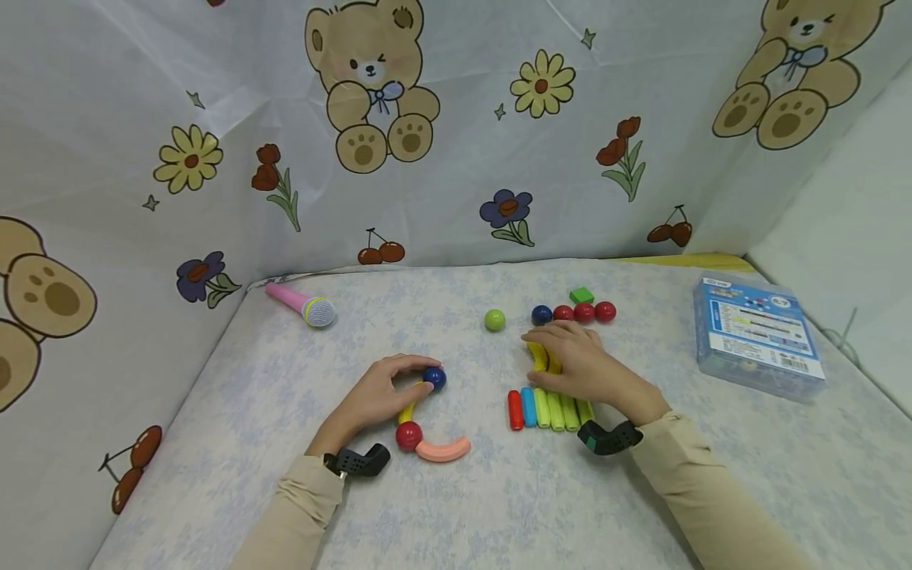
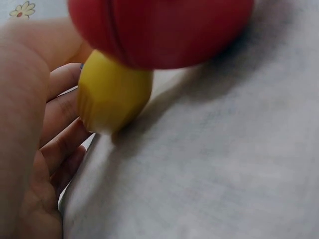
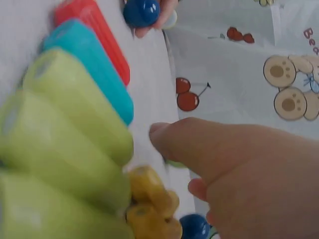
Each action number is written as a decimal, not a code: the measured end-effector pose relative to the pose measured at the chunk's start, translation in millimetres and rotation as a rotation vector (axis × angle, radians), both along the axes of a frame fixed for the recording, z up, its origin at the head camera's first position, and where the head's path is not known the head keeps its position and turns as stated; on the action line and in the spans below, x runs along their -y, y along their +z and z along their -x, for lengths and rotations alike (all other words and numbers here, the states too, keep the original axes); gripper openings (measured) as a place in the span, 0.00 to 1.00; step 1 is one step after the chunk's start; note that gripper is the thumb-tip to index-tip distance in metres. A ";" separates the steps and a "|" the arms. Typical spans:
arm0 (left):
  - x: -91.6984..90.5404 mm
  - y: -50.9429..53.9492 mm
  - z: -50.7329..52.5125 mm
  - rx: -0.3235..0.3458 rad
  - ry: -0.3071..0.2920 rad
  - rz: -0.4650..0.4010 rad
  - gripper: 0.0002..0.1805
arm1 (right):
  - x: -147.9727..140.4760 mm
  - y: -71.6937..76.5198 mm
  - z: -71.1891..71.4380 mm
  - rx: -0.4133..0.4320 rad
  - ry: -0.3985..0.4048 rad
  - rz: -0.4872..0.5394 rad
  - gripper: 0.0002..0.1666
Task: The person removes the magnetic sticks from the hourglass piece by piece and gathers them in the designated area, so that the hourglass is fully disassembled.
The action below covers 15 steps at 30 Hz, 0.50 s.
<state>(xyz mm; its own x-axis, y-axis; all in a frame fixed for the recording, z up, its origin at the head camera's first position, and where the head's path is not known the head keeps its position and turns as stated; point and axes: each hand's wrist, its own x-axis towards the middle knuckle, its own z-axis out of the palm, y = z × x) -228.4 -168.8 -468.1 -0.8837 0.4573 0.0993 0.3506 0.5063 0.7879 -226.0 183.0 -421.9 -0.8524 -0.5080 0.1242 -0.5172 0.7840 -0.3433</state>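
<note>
In the head view my left hand [image 1: 385,392] pinches a blue ball [image 1: 435,378] between thumb and fingers. That ball sits at the upper end of a yellow curved stick [image 1: 407,413], whose lower end meets a red ball [image 1: 409,436]. A pink curved stick [image 1: 444,450] extends rightward from the red ball. My right hand [image 1: 580,364] is over yellow curved sticks [image 1: 537,356], its thumb stretched out and apart from them in the right wrist view. Just below it lie a red stick [image 1: 515,410], a blue stick [image 1: 529,407] and several light green sticks [image 1: 557,411] side by side.
Behind the right hand are a green ball [image 1: 495,320], another blue ball [image 1: 541,315], red balls [image 1: 584,313] and a green block [image 1: 581,294]. A clear plastic box [image 1: 758,336] stands far right. A pink toy microphone [image 1: 299,305] lies back left, near the patterned cloth backdrop [image 1: 442,206].
</note>
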 end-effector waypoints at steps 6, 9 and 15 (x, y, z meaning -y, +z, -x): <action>-0.7 0.4 -0.4 0.006 0.014 0.005 0.17 | 23.9 5.6 -12.1 -0.081 0.135 0.068 0.27; -1.3 1.1 -0.8 0.009 0.017 0.011 0.18 | 37.6 6.5 -20.1 -0.103 0.236 0.090 0.25; -0.1 0.4 -0.3 -0.024 -0.003 0.008 0.19 | 65.1 6.6 -41.1 -0.020 0.333 0.096 0.20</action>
